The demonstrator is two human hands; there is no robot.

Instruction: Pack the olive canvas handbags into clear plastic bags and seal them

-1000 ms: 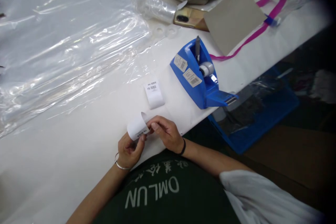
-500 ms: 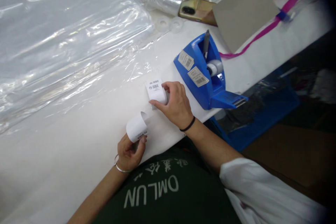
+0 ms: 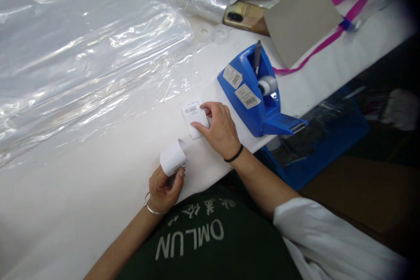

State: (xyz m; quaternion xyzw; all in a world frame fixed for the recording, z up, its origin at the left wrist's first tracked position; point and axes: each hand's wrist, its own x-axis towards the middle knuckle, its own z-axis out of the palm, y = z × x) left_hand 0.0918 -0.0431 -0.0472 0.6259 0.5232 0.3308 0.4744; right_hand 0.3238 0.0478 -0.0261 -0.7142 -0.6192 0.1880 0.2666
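My left hand (image 3: 166,188) is closed on a curled white printed label (image 3: 173,157), pinched near its lower edge. The label bends over in a loop, and most of its print is hidden. On the white table lies a small stack of white barcode labels (image 3: 194,116). My right hand (image 3: 220,127) grips that stack from its right side, with the thumb on the top label and the forefinger at its upper right edge. Its other fingers are curled and partly hidden. A blue tape dispenser (image 3: 243,89) stands just beyond the right hand.
Clear plastic sheeting (image 3: 98,43) covers the table's left and far side. Behind the dispenser are two small translucent rings (image 3: 212,33), a gold phone (image 3: 244,16), a grey card (image 3: 303,19) and a pink strap (image 3: 315,54). A blue crate (image 3: 348,135) sits below the table edge.
The top label under my right hand was bowed up and now lies flat on the stack, its barcode facing up. My left hand has shifted slightly right with its curled label.
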